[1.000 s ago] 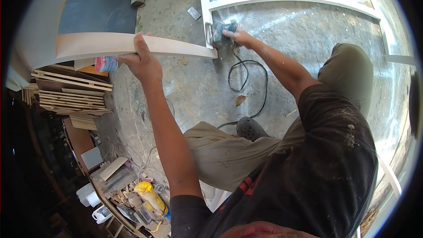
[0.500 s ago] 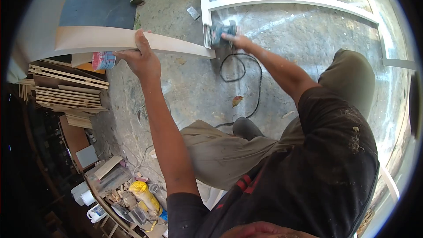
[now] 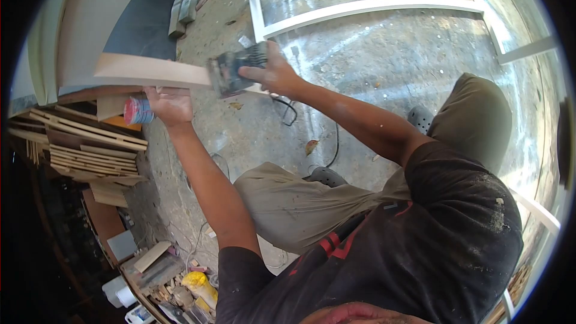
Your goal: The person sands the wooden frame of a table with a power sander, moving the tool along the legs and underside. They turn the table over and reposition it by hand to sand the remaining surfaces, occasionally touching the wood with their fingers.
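A pale wooden board (image 3: 150,72) runs from the left toward the middle, its wide face up. My left hand (image 3: 172,105) is under its near edge, palm up, with the fingers partly hidden beneath the board. My right hand (image 3: 273,74) is closed round a dark power sander (image 3: 237,70), somewhat blurred, which rests on the board's right part. A cord (image 3: 337,144) trails on the floor below. Beside my left hand is a pink and blue can (image 3: 138,110).
White frame bars (image 3: 372,5) cross the concrete floor (image 3: 378,54) ahead. Stacked wood strips (image 3: 96,156) lie at the left. Grey blocks (image 3: 182,12) stand at the upper left. A yellow container (image 3: 200,288) sits among scraps at the lower left. A leaf (image 3: 311,146) lies on the floor.
My right hand has moved left with the sander, from the board's far right end onto its face. My left hand has shifted from gripping over the board to beneath its near edge.
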Tool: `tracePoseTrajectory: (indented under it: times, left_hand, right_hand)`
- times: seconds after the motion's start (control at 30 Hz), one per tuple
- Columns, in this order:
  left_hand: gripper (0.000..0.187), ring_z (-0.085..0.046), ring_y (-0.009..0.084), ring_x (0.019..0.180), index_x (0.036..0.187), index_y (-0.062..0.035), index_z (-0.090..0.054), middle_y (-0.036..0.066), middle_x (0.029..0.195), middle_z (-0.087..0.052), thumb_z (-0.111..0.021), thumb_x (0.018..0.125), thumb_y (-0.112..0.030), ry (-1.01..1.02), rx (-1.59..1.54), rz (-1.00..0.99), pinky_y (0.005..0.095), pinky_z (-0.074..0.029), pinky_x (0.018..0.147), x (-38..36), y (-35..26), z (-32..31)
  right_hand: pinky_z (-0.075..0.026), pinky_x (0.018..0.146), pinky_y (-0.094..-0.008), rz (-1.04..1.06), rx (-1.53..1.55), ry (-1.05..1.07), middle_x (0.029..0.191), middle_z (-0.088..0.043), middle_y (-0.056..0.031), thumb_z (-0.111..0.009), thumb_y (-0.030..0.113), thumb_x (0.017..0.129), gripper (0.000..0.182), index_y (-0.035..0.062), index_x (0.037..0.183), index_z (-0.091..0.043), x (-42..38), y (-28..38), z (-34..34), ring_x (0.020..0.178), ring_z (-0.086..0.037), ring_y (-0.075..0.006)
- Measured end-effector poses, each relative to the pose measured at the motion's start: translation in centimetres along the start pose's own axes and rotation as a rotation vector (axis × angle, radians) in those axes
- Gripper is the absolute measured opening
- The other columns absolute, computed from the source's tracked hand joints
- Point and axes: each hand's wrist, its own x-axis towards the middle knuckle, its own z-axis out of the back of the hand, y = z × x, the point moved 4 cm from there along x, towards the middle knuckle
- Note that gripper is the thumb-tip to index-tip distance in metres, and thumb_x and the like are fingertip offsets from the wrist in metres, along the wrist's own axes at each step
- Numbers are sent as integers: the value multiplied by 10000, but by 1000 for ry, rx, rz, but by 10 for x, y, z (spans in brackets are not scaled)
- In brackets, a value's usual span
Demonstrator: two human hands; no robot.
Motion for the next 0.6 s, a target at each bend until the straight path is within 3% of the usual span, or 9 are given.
tracePoseTrajectory:
  times: [0.03,0.1,0.17,0.2,0.3,0.37,0.4,0.5,0.6]
  left_hand:
    - [572,-585,318,1247,1316,19,-581,147,1285,-641,-529,1045,-482,-122,78,-55,479,-444,1103,9,3,11]
    - [457,-619,302,1201,1287,16,-603,173,1250,-660,-526,1041,-361,-97,122,-72,468,-478,1074,24,7,18]
    - [421,-637,284,1187,1272,25,-611,180,1213,-679,-565,1029,-315,-51,258,-91,472,-509,1049,29,9,22]
    - [418,-644,317,1159,1261,44,-611,201,1219,-673,-520,1031,-293,38,650,-297,462,-527,1025,29,8,19]
    - [419,-635,358,1170,1250,70,-602,232,1217,-663,-506,1022,-269,-80,172,3,469,-520,1038,36,18,20]
    - [444,-627,379,1148,1204,89,-611,215,1170,-674,-492,1018,-296,114,60,46,511,-489,1036,42,20,26]
    - [419,-644,386,1111,1178,99,-610,229,1143,-665,-534,1017,-280,631,-311,250,496,-521,1000,46,20,14]
    - [364,-669,365,981,1120,107,-599,230,1063,-655,-551,1019,-239,-17,312,-90,470,-565,925,33,9,9]
    - [300,-676,340,865,1097,113,-588,215,990,-643,-552,1014,-173,-328,243,-171,457,-595,854,18,8,-24]
  right_hand:
    - [-557,880,-381,-25,-37,25,1223,-580,-269,-871,452,811,927,-84,1370,-361,-3,24,-7,1063,-651,-293]
    - [-582,761,-359,214,-196,-67,1279,-567,-278,-862,446,825,1078,-104,1506,-233,3,46,-21,1051,-667,-281]
    - [-549,896,-392,308,-334,-121,1335,-538,-326,-859,500,806,1156,-118,1527,-200,-6,67,-35,1142,-642,-344]
    - [-532,963,-408,348,-406,-147,1362,-524,-349,-857,527,796,1195,-125,1538,-184,-10,72,-38,1188,-630,-375]
    - [-445,1090,-416,322,-253,-140,1383,-498,-383,-844,581,783,1207,-126,1529,-211,-6,47,-29,1279,-566,-448]
    - [-468,1066,-425,69,-192,-96,1362,-534,-352,-857,556,784,1149,-105,1508,-256,-4,15,-10,1249,-597,-427]
    - [-472,1062,-429,-66,-91,-40,1341,-554,-343,-860,547,785,1125,-96,1498,-274,-7,-3,0,1236,-607,-423]
    - [-517,998,-447,-235,-64,-79,1194,-641,-292,-873,504,787,979,-43,1427,-373,-6,-74,29,1132,-663,-376]
    - [-528,973,-513,-105,-473,-173,1276,-588,-351,-872,551,747,1111,-31,1487,-282,11,-118,91,1176,-639,-455]
